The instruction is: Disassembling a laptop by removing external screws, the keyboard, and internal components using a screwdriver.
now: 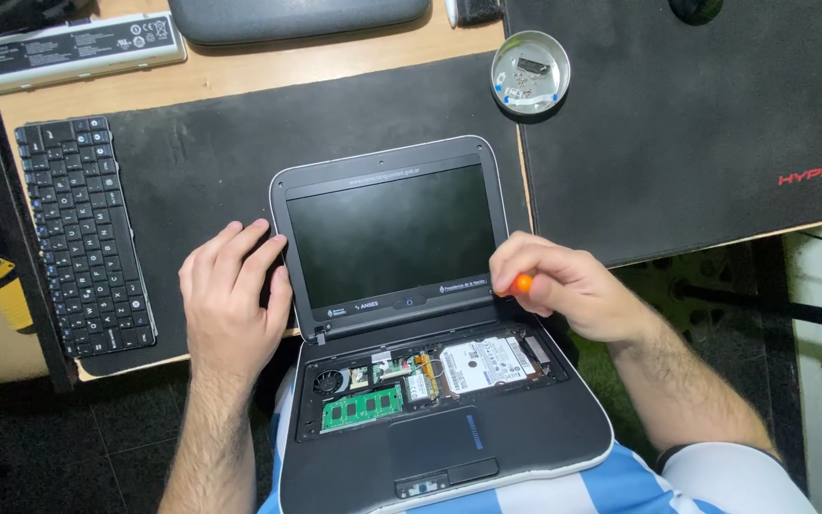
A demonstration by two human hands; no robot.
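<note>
Your left hand [230,300] lies flat and loose against the small grey opened laptop [411,314]'s lid edge while your right hand [568,286] pinches an orange-handled screwdriver [522,283] by the hinge.

Open mat [202,162] between detached keyboard [83,233] and raised laptop screen [392,233]. Right mat [696,124] bare past small metal dish [530,71]. Screen blocks reach straight ahead.

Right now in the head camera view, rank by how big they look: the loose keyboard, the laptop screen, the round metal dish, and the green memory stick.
1. Laptop screen
2. Loose keyboard, lying further left on the mat; close enough to the screen that the order is unsure
3. Round metal dish
4. Green memory stick, though it lies nearer the camera
</note>
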